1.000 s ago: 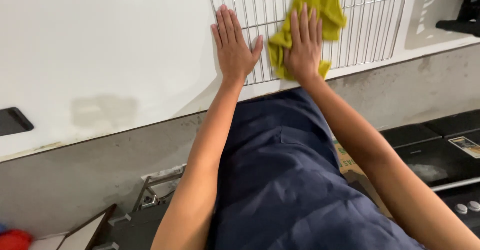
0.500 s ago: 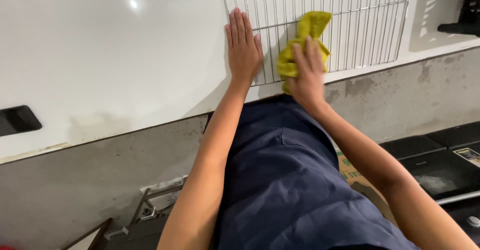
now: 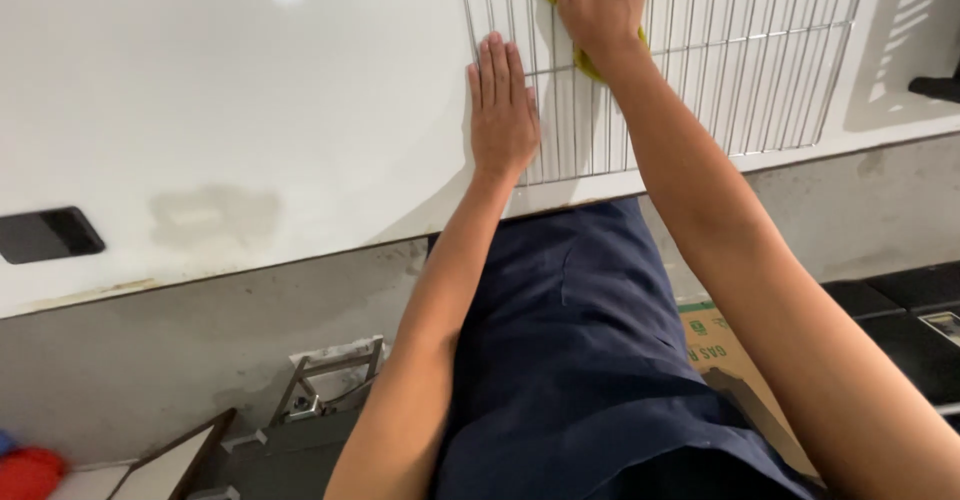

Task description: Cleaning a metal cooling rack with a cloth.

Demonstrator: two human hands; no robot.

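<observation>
The right hand at twelve o'clock presses a yellow cloth onto the wire rack; its fingertips and most of the cloth are cut off by the top edge. The left hand lies flat and open on the rack's left edge, holding nothing, on the white counter.

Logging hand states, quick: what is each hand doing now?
Left hand: open, flat on the wire rack.
Right hand: pressing the yellow cloth.
</observation>
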